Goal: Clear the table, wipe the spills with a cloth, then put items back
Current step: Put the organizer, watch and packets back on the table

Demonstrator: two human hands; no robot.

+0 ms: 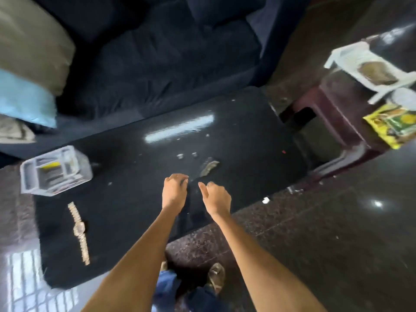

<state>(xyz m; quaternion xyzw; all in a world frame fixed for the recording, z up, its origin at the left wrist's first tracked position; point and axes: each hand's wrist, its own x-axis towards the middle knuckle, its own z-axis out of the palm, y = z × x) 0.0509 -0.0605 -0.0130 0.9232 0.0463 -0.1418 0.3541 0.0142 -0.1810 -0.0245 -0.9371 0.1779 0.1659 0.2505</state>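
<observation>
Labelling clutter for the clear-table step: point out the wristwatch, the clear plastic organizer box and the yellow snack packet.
wristwatch [79, 229], head view, on the watch case mid-band.
clear plastic organizer box [55, 171], head view, on its compartmented top.
yellow snack packet [392, 124], head view, on the packet's printed front.
</observation>
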